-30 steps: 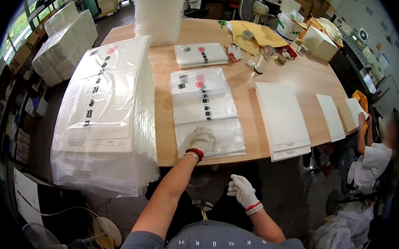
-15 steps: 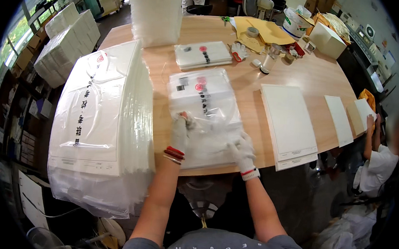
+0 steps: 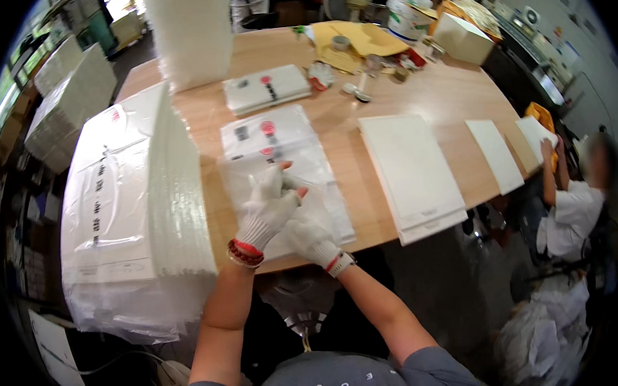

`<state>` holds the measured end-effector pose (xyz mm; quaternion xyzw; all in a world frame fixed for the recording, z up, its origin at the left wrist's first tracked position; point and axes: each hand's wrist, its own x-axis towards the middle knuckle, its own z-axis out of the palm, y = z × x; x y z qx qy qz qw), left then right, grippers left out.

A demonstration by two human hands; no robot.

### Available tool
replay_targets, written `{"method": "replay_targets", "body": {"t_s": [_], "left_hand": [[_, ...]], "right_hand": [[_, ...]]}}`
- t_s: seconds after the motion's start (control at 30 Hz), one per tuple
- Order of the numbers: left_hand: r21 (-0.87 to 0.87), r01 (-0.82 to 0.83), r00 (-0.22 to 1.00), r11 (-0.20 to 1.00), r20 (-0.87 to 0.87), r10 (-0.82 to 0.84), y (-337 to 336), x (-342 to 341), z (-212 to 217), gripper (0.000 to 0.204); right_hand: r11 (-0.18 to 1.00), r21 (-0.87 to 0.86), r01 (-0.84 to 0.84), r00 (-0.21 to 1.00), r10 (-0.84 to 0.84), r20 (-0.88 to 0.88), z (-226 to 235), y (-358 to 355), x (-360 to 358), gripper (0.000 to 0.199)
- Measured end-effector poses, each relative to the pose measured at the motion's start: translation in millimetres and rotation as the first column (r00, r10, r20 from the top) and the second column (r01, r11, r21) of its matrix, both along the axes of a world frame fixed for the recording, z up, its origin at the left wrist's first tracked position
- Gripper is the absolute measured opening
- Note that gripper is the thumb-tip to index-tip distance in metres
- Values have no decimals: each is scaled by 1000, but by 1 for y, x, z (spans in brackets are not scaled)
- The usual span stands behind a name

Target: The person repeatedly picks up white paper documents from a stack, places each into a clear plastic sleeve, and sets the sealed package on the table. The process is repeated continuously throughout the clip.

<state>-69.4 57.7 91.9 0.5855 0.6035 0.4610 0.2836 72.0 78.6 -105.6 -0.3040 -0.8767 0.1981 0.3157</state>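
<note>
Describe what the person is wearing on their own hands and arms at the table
Both hands wear white knitted work gloves. The left hand glove ends in a red-trimmed cuff, with a dark red beaded band at the wrist. The right hand glove has a white cuff with a red stripe. The forearms are bare; short grey T-shirt sleeves start above the elbows.

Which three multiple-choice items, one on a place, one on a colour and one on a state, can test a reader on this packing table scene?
1. Where is the tall wrapped stack?
A. at the person's left
B. at the far right
C. under the table

2. What colour are the gloves?
A. black
B. white
C. blue

3. How are the left hand and right hand?
A. apart
B. close together over the clear bags
C. on the white board

Answers: 1 A, it overhangs the left table edge. 2 B, white knit with red cuffs. 3 B, they nearly meet above the plastic.
</note>
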Motion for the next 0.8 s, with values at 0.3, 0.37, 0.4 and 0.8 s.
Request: {"method": "replay_targets", "body": {"t_s": [0.3, 0.37, 0.4, 0.8], "left_hand": [[425, -208, 870, 881, -330, 365, -80, 28, -5, 65], [472, -223, 844, 853, -345, 411, -100, 39, -1, 67], [490, -238, 823, 839, -358, 442, -113, 43, -1, 68], [-148, 378, 832, 914, 488, -265, -85, 185, -121, 34]], "right_hand": [[895, 268, 357, 838, -434, 331, 95, 9, 204, 55], [825, 399, 401, 739, -548, 392, 75, 22, 231, 68], [833, 371, 410, 762, -537, 362, 73, 25, 234, 72], [826, 432, 362, 873, -463, 154, 119, -8, 216, 18]]}}
